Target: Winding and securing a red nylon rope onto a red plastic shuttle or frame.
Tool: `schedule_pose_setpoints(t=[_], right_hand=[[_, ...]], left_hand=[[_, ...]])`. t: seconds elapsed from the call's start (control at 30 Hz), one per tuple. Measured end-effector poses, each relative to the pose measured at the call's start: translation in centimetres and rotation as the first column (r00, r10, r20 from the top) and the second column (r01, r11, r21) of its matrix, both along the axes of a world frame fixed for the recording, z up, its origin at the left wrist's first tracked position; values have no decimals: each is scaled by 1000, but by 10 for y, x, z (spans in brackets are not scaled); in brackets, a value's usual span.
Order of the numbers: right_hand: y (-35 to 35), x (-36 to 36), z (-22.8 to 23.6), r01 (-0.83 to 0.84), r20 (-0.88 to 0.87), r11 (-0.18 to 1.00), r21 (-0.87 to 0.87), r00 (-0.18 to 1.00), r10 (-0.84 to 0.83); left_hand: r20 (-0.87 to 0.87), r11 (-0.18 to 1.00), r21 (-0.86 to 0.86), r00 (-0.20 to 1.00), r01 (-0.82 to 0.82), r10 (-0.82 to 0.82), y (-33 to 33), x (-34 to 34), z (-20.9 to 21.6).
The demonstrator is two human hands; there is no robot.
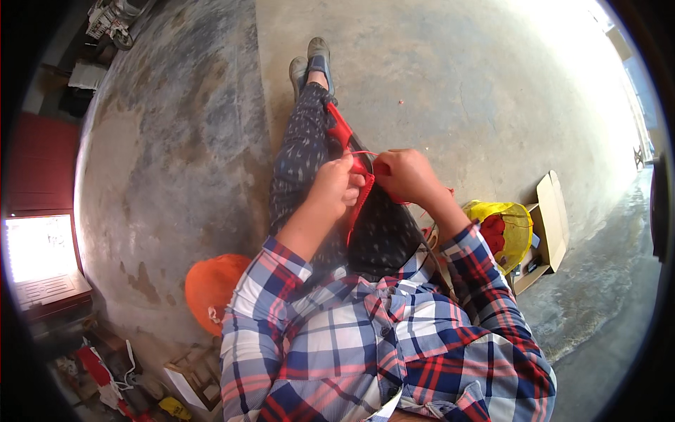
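Observation:
A narrow red piece of material (pixel 340 129) with a stitched-looking edge lies over my lap, running from near my shins toward my waist. My left hand (pixel 337 186) is closed around its middle, fingers curled. Close beside it, my right hand (pixel 408 176) is closed in a pinch, knuckles up, hiding its fingertips. A thin red cord (pixel 363 152) arcs from the left hand's thumb to the right hand. More red strand shows below the right hand and by its wrist. Whether a needle or other small tool sits in the right fingers cannot be seen.
On the right, a yellow bag (pixel 519 235) holding red material stands against an open cardboard box (pixel 553 221). An orange rounded object (pixel 216 288) sits by my left elbow. A wooden frame-like item (pixel 197 376) and mixed clutter lie lower left. My legs (pixel 302 162) stretch ahead over concrete.

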State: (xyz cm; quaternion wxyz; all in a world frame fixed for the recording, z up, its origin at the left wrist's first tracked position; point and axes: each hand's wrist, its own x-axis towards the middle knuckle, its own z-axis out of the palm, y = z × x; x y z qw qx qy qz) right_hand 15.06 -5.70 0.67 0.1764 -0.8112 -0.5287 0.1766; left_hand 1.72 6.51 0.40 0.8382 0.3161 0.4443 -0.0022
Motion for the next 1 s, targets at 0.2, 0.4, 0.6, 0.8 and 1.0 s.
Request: schedule_pose_setpoints(t=[0.2, 0.4, 0.6, 0.8, 1.0], right_hand=[[4, -12, 2, 200, -525, 923, 329, 851, 3], [-2, -15, 12, 39, -231, 854, 518, 968, 96], [-2, -10, 9, -75, -178, 862, 501, 966, 187], [-16, 31, -2, 688, -922, 614, 388, 305, 241], [-61, 58, 35, 941, -867, 303, 150, -22, 498]], left_hand=[[71, 949, 278, 988, -150, 136, 3, 0, 20], [220, 893, 393, 966, -219, 140, -13, 2, 31], [183, 990, 104, 980, -96, 75, 2, 3, 30], [170, 900, 398, 978, -178, 118, -11, 3, 22], [105, 994, 61, 991, -91, 84, -23, 9, 7]])
